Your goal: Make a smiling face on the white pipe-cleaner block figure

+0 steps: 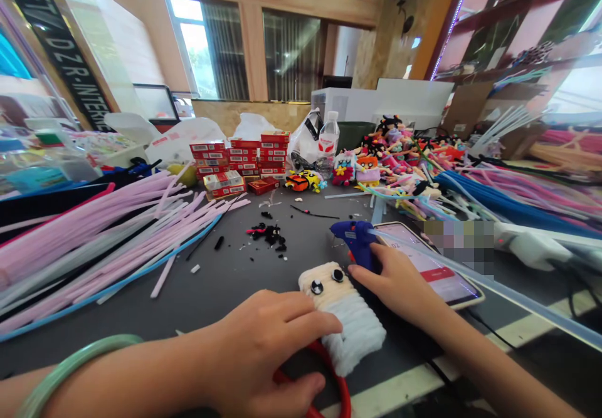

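Observation:
A flat fuzzy figure point(356, 318) lies on the dark table, wound from pipe cleaners, cream at the top and white below. Two black shiny eyes point(317, 287) sit on its cream part. My left hand point(268, 343) rests along its left side, index finger over the white part, thumb held apart. Beneath that hand are red looped handles point(345, 393), like those of scissors, partly hidden. My right hand point(395, 277) is closed around the grip of a blue hot glue gun point(355, 236), nozzle pointing left. A long translucent glue stick point(470, 280) trails from its back.
A lit phone point(437, 267) lies beside the right hand. Black scraps point(270, 233) litter the mid-table. Pink and white pipe cleaners point(94, 242) spread left. Stacked red boxes point(244, 155), a plastic bottle point(328, 139) and many small dolls point(399, 148) stand behind. A white power strip point(531, 245) is at right.

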The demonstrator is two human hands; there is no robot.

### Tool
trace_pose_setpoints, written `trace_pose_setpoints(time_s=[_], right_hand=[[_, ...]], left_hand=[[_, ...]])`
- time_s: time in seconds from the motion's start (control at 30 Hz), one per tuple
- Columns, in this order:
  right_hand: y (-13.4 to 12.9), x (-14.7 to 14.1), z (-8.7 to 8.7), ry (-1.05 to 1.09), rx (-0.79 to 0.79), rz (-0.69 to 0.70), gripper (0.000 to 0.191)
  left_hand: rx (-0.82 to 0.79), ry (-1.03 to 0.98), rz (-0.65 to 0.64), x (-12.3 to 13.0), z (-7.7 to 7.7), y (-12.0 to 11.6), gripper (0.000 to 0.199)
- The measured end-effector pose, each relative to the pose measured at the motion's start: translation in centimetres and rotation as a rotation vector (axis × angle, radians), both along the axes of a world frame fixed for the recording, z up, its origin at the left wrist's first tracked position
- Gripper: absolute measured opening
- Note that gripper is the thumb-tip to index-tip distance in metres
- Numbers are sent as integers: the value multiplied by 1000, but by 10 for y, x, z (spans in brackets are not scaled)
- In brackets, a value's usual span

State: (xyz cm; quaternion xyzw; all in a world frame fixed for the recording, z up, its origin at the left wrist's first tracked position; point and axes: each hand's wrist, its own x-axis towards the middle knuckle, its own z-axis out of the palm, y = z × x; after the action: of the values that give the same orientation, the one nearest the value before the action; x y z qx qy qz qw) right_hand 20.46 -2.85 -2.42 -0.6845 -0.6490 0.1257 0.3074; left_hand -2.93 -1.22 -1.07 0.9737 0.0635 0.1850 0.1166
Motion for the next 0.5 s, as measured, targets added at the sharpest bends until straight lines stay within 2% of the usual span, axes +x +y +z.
trace_pose_setpoints(time_s=[0.5], right_hand=[[-9, -4, 5, 108, 74, 14, 23]], left_hand=[[11, 115, 29, 1, 3, 0, 46]])
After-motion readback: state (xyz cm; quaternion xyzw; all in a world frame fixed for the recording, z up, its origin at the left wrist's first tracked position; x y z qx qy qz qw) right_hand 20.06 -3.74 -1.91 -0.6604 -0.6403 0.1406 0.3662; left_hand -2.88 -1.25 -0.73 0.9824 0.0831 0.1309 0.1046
